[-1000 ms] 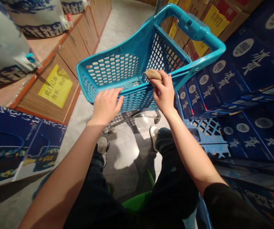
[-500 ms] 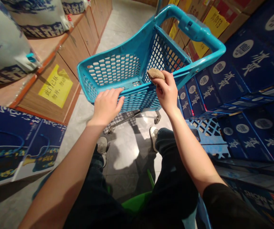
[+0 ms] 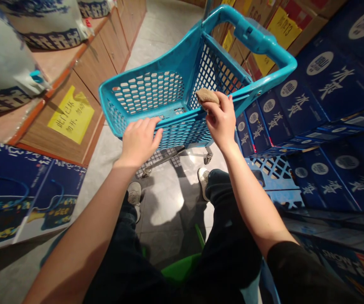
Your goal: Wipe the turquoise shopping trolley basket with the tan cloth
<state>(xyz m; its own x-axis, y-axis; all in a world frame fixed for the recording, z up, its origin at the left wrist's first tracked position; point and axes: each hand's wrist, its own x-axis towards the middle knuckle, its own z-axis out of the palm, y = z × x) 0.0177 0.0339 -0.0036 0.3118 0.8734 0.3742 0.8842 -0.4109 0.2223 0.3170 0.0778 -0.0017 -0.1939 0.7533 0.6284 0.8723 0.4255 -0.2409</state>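
A blue plastic shopping cart (image 3: 165, 95) with mesh walls stands in front of me, its handle at the upper right. My left hand (image 3: 140, 141) rests with its fingers over the near rim, thumb apart on the outer side, gripping that edge. Between the thumb and fingers of my right hand (image 3: 222, 120) is a folded brown cloth (image 3: 207, 96), held just above the near rim towards the handle end. The fingertips beneath the cloth are partly hidden.
Blue boxes (image 3: 330, 84) are stacked along the right, by a light-blue crate (image 3: 279, 185). Wooden cabinets (image 3: 61, 122) carrying large blue-and-white jars (image 3: 45, 21) line the left. Cardboard boxes (image 3: 316, 25) stand behind the handle. My feet are on the tiled floor (image 3: 163, 202).
The cart and surroundings sit slightly further left in the view. Both hands keep nearly the same places, the left on the rim, the right with the cloth.
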